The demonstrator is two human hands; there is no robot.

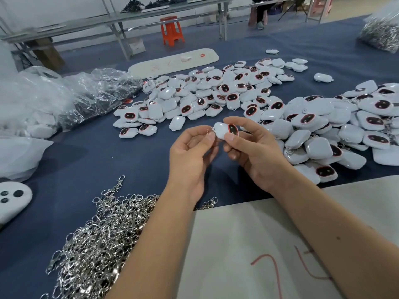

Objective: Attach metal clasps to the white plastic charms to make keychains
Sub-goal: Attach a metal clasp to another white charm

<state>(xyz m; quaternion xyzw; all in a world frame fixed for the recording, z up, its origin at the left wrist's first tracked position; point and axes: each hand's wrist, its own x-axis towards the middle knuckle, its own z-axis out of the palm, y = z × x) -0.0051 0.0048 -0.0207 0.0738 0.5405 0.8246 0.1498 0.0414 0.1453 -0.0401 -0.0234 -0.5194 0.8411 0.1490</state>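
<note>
My right hand (252, 152) grips a white plastic charm (222, 130) with a dark, red-rimmed face, held above the blue table cloth. My left hand (192, 152) pinches a small metal clasp ring (209, 131) at the charm's left end. A heap of silver metal clasps (101, 238) lies at the lower left, partly under my left forearm. Loose white charms (205, 98) are spread across the middle of the table. A second pile of charms (336, 130), some with metal rings showing, sits to the right.
Clear plastic bags (71, 98) lie at the left, with another bag of metal parts (380, 33) at the far right. A white board (259, 251) with red marks covers the near edge; another (172, 61) lies farther back. An orange stool (171, 29) stands beyond.
</note>
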